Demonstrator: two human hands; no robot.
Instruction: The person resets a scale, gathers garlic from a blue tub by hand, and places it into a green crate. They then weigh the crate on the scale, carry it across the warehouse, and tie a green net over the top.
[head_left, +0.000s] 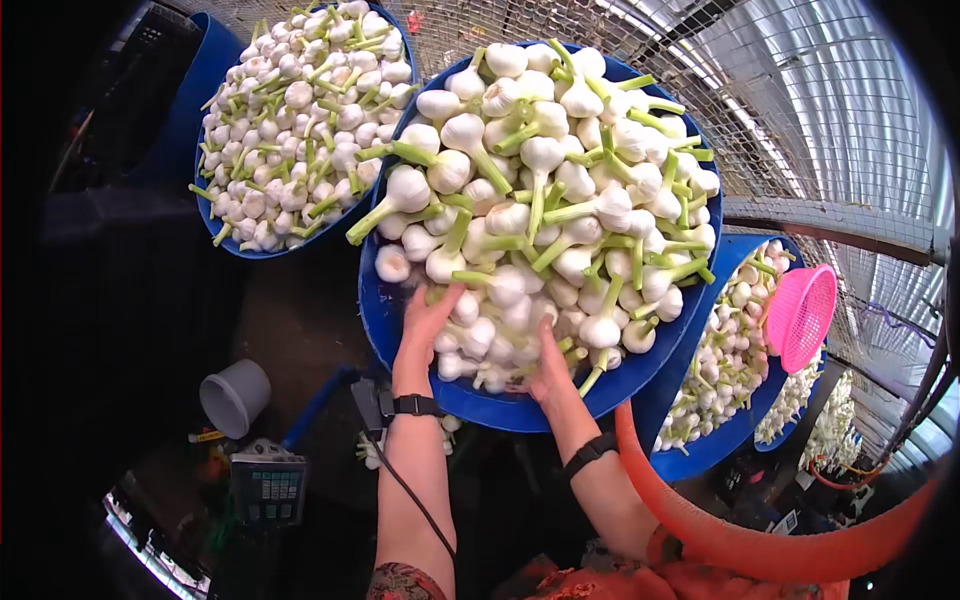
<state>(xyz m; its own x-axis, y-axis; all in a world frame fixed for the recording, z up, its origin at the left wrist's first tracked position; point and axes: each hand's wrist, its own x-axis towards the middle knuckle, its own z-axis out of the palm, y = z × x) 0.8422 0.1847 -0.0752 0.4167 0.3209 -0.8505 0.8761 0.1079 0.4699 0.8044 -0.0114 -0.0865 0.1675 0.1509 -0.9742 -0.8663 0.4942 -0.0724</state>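
A wide blue tub (470, 408) in front of me is heaped with white garlic bulbs (541, 153) with short green stems. Both my hands are at its near side, palms facing each other and a gap between them. My left hand (428, 318) touches bulbs at the left, fingers apart and partly hidden among them. Opposite it, my right hand (549, 366) has its thumb raised and its fingers spread low in the pile. Bulbs between the two hands are smeared by motion. Each wrist wears a black strap.
Another blue tub of garlic (290, 130) stands at upper left, more at right. A pink basket (803, 318) rests on the right tub. An orange rim (740, 540) curves at lower right. A grey bucket (235, 398) and a scale keypad (270, 486) are at lower left.
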